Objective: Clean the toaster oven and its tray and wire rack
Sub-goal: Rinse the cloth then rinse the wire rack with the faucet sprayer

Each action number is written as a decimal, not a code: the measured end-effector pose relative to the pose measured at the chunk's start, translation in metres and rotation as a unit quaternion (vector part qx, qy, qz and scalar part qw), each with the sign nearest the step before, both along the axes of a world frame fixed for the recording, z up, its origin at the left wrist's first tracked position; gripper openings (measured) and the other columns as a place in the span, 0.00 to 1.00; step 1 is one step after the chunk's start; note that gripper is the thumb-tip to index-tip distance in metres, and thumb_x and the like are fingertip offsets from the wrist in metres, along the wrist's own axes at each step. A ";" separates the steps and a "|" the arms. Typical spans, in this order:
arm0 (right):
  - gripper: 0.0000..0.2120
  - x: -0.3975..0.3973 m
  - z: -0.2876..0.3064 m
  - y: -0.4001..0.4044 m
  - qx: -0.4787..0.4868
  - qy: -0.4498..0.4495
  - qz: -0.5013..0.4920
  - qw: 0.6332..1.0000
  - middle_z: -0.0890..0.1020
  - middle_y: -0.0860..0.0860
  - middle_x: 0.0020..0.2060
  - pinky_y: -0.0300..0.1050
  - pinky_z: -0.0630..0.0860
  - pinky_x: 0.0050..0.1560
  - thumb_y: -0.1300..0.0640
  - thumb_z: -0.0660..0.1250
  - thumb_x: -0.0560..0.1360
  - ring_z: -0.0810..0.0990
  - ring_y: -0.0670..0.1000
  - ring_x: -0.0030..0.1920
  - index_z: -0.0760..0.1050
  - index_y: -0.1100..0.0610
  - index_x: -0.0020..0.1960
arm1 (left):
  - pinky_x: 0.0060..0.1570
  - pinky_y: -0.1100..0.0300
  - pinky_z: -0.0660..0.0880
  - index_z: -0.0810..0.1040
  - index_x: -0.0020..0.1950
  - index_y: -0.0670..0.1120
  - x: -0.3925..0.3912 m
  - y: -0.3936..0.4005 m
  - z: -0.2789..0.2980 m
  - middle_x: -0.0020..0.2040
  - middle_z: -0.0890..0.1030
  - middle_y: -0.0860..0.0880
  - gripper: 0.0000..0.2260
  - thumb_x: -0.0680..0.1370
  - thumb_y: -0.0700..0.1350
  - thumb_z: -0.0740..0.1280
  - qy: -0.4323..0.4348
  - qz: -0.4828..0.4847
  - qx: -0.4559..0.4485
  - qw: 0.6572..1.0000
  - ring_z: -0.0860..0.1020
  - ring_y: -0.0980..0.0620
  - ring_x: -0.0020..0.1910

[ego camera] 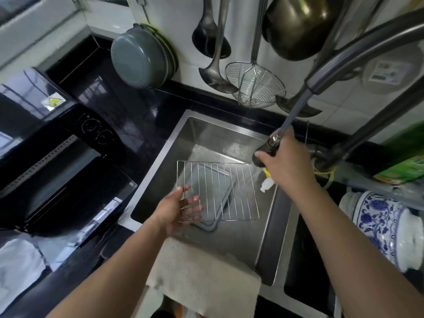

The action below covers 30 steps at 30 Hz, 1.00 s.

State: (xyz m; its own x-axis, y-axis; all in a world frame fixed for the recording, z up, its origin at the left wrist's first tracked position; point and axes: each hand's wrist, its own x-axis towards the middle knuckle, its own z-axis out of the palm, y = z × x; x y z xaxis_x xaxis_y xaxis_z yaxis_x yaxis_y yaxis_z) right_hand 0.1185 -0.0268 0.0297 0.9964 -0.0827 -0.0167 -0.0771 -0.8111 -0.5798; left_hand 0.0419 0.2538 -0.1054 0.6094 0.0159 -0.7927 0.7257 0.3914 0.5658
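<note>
Your left hand [176,208] holds the wire rack [218,191] by its near left corner, fingers [192,206] spread beneath the bars and thumb over the edge, so the rack hangs roughly level over the sink [270,255] and any rinse water can drain through it. Your right hand [284,164] is wrapped around the pull-out sprayer head [263,154], its hose drawn out of the faucet [367,42], likely so you can aim water along the bars; whether water is running you cannot tell. The rack looks bright and thin-wired, with no obvious grime visible. The grey tray [206,180] lies in the sink directly under it. The toaster oven [57,157] sits open on the dark surface [142,115] to your left.
</note>
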 end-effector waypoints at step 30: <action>0.23 -0.020 0.009 0.065 0.160 0.038 0.007 0.986 0.76 0.39 0.43 0.29 0.67 0.36 0.43 0.78 0.67 0.76 0.37 0.41 0.70 0.47 0.55 | 0.42 0.47 0.83 0.76 0.67 0.51 0.010 -0.012 0.000 0.49 0.88 0.43 0.15 0.88 0.55 0.57 -0.009 -0.020 0.032 0.999 0.87 0.43 0.43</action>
